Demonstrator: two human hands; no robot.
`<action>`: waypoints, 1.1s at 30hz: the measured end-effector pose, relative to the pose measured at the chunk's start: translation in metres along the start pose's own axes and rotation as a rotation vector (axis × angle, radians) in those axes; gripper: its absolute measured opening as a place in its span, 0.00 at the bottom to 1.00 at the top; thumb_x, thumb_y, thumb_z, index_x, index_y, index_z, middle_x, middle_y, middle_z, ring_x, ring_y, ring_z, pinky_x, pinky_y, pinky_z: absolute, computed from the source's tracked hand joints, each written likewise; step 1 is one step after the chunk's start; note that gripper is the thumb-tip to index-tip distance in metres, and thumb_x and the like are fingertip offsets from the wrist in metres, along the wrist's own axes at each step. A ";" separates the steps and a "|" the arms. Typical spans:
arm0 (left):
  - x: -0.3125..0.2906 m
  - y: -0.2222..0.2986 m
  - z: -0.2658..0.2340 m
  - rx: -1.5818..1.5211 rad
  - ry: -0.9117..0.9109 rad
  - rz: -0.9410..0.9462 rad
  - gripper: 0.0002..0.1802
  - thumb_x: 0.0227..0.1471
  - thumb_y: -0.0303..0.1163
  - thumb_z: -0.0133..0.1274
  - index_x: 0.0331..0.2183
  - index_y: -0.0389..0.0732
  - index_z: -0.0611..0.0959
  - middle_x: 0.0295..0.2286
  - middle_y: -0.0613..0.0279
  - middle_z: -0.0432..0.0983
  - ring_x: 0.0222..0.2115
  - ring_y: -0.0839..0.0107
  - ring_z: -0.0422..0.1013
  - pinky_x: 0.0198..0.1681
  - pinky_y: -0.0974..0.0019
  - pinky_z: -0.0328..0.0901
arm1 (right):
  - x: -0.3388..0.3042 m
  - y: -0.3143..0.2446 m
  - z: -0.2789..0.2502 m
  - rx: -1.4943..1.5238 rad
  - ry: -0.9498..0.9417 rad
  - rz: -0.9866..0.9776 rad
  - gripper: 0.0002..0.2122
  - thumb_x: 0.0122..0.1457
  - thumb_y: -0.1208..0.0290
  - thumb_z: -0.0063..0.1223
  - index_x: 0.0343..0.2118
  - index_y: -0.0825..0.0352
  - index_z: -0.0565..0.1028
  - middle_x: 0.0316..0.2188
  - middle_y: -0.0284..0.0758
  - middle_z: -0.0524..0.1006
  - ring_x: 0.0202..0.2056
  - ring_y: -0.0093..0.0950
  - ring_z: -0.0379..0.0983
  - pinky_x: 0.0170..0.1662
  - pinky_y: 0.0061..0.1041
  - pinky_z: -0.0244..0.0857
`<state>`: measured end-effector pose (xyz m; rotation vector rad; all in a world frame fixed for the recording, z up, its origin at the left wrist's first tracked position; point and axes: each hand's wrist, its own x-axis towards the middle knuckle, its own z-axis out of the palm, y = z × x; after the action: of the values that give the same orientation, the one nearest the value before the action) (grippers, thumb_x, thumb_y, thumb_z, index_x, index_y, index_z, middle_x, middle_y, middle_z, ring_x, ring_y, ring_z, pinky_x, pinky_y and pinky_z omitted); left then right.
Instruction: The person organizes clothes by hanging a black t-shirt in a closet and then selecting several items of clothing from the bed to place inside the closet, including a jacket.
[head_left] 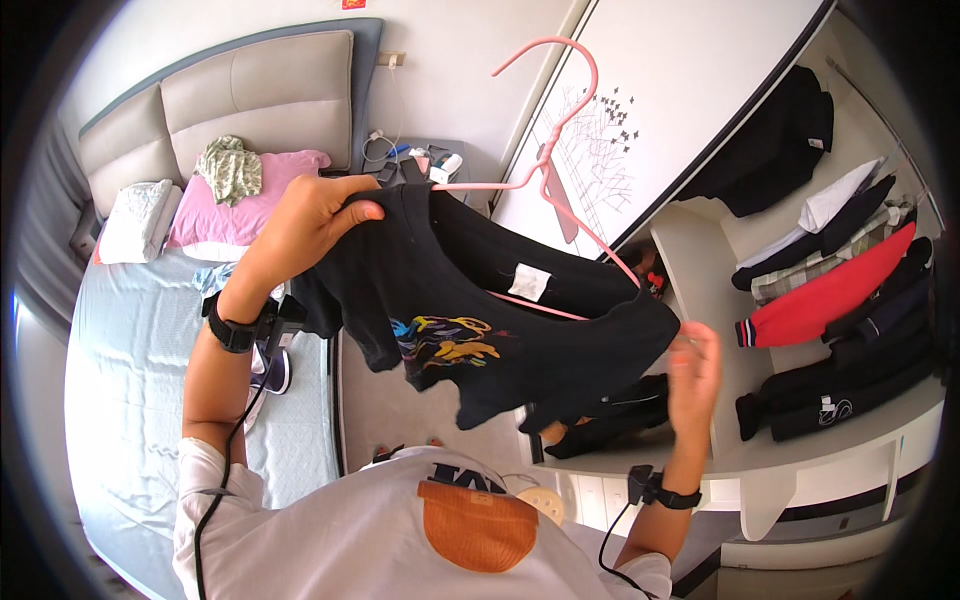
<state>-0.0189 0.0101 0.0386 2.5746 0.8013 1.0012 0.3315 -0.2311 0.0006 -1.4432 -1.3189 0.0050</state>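
Note:
A black T-shirt (560,355) with a colourful print on its chest is stretched out in front of me. Inside its neck opening runs a pink hanger (565,205), the hook standing up above the collar. My left hand (325,220) is closed on one shoulder of the shirt, thumb on top, by the hanger's left end. At the opposite shoulder, my right hand (693,380) touches or nearly touches the sleeve edge; its fingers look stretched out and slightly blurred. The hanger's right end goes under the cloth at that shoulder.
On the left stands a bed (130,350) with a pink pillow (290,190) and a crumpled patterned cloth (230,170). An open wardrobe (720,380) on the right holds several garments, including a red one (820,295). Behind the hanger is a white sliding door (680,60). A nightstand (450,155) carries small items.

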 end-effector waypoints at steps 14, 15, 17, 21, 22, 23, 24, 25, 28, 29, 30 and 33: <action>-0.009 -0.027 -0.003 0.013 0.008 -0.073 0.12 0.52 0.33 0.50 0.33 0.31 0.75 0.18 0.48 0.64 0.18 0.61 0.59 0.25 0.66 0.60 | 0.019 0.068 -0.009 -0.129 -0.132 0.122 0.10 0.61 0.67 0.43 0.36 0.71 0.70 0.24 0.31 0.71 0.27 0.18 0.63 0.31 0.18 0.59; -0.008 -0.029 -0.003 -0.028 -0.007 -0.082 0.13 0.52 0.33 0.50 0.33 0.31 0.75 0.18 0.49 0.64 0.19 0.64 0.59 0.25 0.66 0.60 | 0.023 0.064 -0.007 -0.127 -0.134 0.121 0.10 0.61 0.67 0.43 0.36 0.71 0.70 0.24 0.31 0.71 0.27 0.18 0.63 0.31 0.18 0.59; -0.007 -0.028 -0.003 -0.067 -0.021 -0.094 0.13 0.53 0.33 0.50 0.33 0.31 0.75 0.17 0.50 0.63 0.19 0.67 0.58 0.26 0.67 0.60 | 0.029 0.048 -0.002 -0.287 -0.033 -0.009 0.13 0.62 0.65 0.42 0.42 0.69 0.69 0.35 0.33 0.73 0.36 0.23 0.68 0.40 0.22 0.62; -0.002 -0.011 -0.004 -0.057 -0.030 -0.065 0.13 0.52 0.33 0.50 0.34 0.32 0.75 0.18 0.49 0.65 0.19 0.63 0.58 0.26 0.67 0.60 | 0.033 0.012 0.020 0.275 -0.227 -0.171 0.23 0.60 0.59 0.45 0.51 0.71 0.62 0.48 0.39 0.67 0.49 0.29 0.64 0.52 0.26 0.57; 0.000 -0.007 -0.003 -0.019 -0.040 -0.041 0.13 0.52 0.33 0.50 0.34 0.32 0.75 0.18 0.49 0.65 0.19 0.62 0.58 0.26 0.67 0.60 | 0.034 0.012 0.022 0.190 -0.289 -0.221 0.25 0.57 0.60 0.50 0.52 0.72 0.61 0.49 0.41 0.67 0.50 0.29 0.63 0.53 0.26 0.56; 0.002 -0.005 -0.003 -0.020 -0.040 -0.043 0.13 0.52 0.33 0.50 0.34 0.32 0.75 0.18 0.49 0.65 0.19 0.62 0.58 0.26 0.67 0.60 | 0.032 0.000 0.026 -0.014 -0.250 -0.256 0.21 0.55 0.66 0.53 0.49 0.71 0.66 0.44 0.41 0.71 0.46 0.29 0.68 0.49 0.24 0.59; 0.004 -0.004 -0.003 -0.009 -0.024 -0.007 0.15 0.51 0.35 0.51 0.34 0.32 0.76 0.19 0.45 0.65 0.20 0.57 0.57 0.25 0.65 0.60 | 0.032 -0.006 0.029 -0.119 -0.282 -0.199 0.17 0.55 0.68 0.53 0.45 0.71 0.68 0.38 0.41 0.73 0.39 0.29 0.70 0.44 0.22 0.61; 0.007 -0.003 -0.002 0.003 -0.007 0.028 0.16 0.50 0.36 0.52 0.35 0.31 0.76 0.20 0.42 0.66 0.20 0.51 0.57 0.24 0.63 0.59 | 0.033 -0.009 0.030 -0.224 -0.314 -0.141 0.13 0.54 0.70 0.53 0.41 0.71 0.71 0.32 0.41 0.74 0.33 0.30 0.73 0.39 0.21 0.64; 0.014 0.003 -0.001 -0.006 -0.048 0.006 0.16 0.49 0.37 0.54 0.34 0.32 0.76 0.20 0.44 0.67 0.21 0.52 0.57 0.25 0.63 0.60 | 0.031 -0.005 0.026 -0.264 -0.300 -0.200 0.06 0.55 0.75 0.51 0.33 0.70 0.71 0.20 0.39 0.70 0.21 0.28 0.67 0.27 0.19 0.62; 0.018 0.002 0.000 -0.008 -0.049 0.003 0.16 0.49 0.37 0.54 0.34 0.32 0.76 0.20 0.44 0.67 0.21 0.52 0.57 0.25 0.63 0.60 | 0.031 -0.005 0.021 -0.255 -0.286 -0.205 0.05 0.55 0.76 0.51 0.33 0.71 0.71 0.19 0.38 0.69 0.19 0.26 0.65 0.26 0.19 0.60; 0.020 -0.001 0.003 -0.052 -0.054 0.061 0.17 0.47 0.37 0.55 0.33 0.33 0.76 0.21 0.45 0.68 0.21 0.52 0.57 0.26 0.64 0.61 | 0.031 -0.004 0.015 -0.239 -0.265 -0.190 0.04 0.54 0.77 0.50 0.33 0.70 0.71 0.19 0.36 0.68 0.21 0.22 0.66 0.27 0.19 0.60; 0.035 -0.012 0.012 -0.116 -0.024 0.133 0.19 0.43 0.38 0.60 0.32 0.32 0.76 0.23 0.49 0.69 0.21 0.57 0.57 0.29 0.66 0.62 | 0.042 -0.015 0.000 -0.445 -0.016 -0.328 0.05 0.55 0.77 0.48 0.34 0.71 0.72 0.20 0.36 0.72 0.22 0.23 0.68 0.28 0.20 0.62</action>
<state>0.0057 0.0393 0.0435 2.5620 0.5552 1.0202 0.3370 -0.2065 0.0374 -1.5719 -1.6243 -0.5232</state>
